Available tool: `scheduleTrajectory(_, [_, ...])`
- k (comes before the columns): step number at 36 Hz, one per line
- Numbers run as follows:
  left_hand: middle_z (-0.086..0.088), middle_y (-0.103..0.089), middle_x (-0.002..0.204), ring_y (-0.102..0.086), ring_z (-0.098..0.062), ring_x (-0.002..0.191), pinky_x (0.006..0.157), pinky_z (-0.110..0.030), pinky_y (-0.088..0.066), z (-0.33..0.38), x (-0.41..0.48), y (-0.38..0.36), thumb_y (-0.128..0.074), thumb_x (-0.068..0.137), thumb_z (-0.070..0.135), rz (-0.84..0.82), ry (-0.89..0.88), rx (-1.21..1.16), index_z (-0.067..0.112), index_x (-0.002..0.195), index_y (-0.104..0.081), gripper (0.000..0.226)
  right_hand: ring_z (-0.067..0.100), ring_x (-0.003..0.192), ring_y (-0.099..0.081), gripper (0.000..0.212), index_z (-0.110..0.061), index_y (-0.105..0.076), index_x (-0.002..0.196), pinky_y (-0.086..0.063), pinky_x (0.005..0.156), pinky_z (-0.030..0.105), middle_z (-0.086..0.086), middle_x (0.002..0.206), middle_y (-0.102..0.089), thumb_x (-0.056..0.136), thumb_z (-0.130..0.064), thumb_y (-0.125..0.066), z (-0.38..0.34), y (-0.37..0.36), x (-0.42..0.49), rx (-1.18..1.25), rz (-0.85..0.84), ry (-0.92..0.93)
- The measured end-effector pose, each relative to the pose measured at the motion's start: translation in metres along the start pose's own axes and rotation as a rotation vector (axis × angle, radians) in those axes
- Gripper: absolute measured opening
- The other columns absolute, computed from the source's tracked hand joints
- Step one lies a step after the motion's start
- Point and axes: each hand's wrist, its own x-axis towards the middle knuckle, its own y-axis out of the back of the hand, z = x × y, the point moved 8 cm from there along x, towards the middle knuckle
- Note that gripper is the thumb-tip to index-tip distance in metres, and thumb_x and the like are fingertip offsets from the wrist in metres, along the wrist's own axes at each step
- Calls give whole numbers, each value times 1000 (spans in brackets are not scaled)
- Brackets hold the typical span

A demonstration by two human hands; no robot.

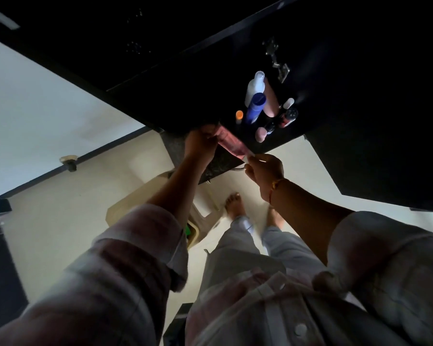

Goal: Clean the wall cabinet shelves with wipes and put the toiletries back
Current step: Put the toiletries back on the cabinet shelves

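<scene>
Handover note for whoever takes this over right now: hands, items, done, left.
Left hand: grip on the upper end of a pink packet, possibly the wipes.
Right hand: pinches the packet's lower end.
Toiletries: white bottle, blue bottle, pink tube, orange-capped stick and a few more stand clustered on the dark cabinet shelf.
Done: cannot tell whether any shelf is wiped; too dark.
Left: probably open the packet, wipe the shelves, then put the toiletries back in place.
</scene>
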Motion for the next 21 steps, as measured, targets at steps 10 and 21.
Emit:
scheduleTrajectory(10, [-10, -71, 99, -65, -27, 97, 79, -33, -48, 29, 28, -21, -52, 93, 22, -101, -125, 127, 13, 99, -68, 20, 18, 79, -63, 25, -13, -55, 67, -55, 89, 33, 14, 80, -62, 91, -8, -59, -8, 1, 6, -38, -14, -13])
scheduleTrajectory(21, [-5, -70, 109, -63, -21, 104, 88, -32, -49, 35, 39, -23, -52, 95, 20, -114, -202, 205, 20, 109, -68, 21, 27, 94, -70, 24, -12, -62, 62, -55, 91, 37, 17, 86, -71, 86, -7, -64, -12, -3, 13, -14, -25, -30])
